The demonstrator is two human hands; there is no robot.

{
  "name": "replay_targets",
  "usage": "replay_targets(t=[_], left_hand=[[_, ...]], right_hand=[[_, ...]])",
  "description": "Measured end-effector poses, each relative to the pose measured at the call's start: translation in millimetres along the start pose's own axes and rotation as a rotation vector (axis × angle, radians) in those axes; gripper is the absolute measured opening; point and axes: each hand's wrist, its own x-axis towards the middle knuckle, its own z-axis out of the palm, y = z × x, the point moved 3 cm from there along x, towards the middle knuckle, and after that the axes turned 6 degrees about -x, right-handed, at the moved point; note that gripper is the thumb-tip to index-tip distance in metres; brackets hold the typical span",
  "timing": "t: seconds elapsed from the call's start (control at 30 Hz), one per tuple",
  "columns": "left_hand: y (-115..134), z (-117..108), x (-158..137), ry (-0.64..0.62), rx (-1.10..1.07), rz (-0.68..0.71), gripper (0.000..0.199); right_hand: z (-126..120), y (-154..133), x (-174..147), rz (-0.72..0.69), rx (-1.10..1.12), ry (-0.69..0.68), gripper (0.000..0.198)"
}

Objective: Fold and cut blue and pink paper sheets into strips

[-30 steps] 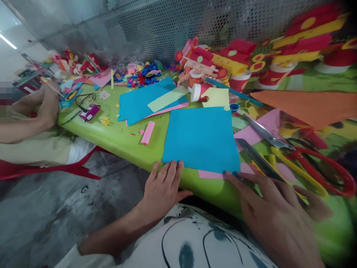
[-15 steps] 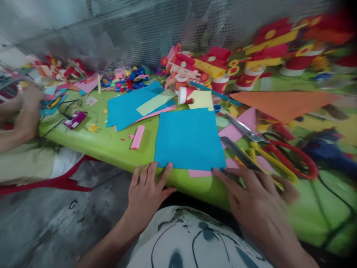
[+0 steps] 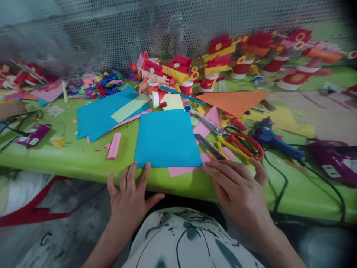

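Observation:
A square sheet of blue craft foam or card lies flat in front of me. My left hand is open, fingers spread, with two fingertips on the sheet's near left edge. At the near right corner, my right hand rests palm down with its fingers stretched out and fingertips touching the corner. Beyond those fingers lies a utility knife, its rear end hidden by the hand. Scissors with red handles lie beside it. Pink pieces show under and around the sheet.
A rolled pink strip and more blue sheets lie left. Right are a blue glue gun, its cord and a purple box. Paper-cup models line the back by a perforated panel. A person's hand shows far left.
The view has turned to the right, bringing the glue gun and purple box into clearer sight. Both hands stay at the blue sheet's near edge; my right hand's fingers have shifted slightly.

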Motion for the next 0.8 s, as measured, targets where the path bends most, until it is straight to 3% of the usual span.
replay_targets(t=[0.17,0.4,0.6,0.8], left_hand=[[-5.0,-9.6,4.3,0.077,-0.004,0.029,0.084],[-24.9,-35.2,29.2,0.185,-0.174,0.138,0.039],[-41.6,-34.7,40.1,0.087,-0.323,0.111,0.038],[-50.3,-28.1,38.9,0.069,-0.437,0.006,0.031]], right_hand=[[-5.1,13.7,-1.5,0.096,-0.054,0.05,0.022],[-8.3,3.1,19.3,0.028,-0.018,0.056,0.012],[5.5,-16.3,36.2,-0.138,0.052,-0.002,0.014],[26.4,-10.3,32.7,-0.182,-0.004,-0.062,0.018]])
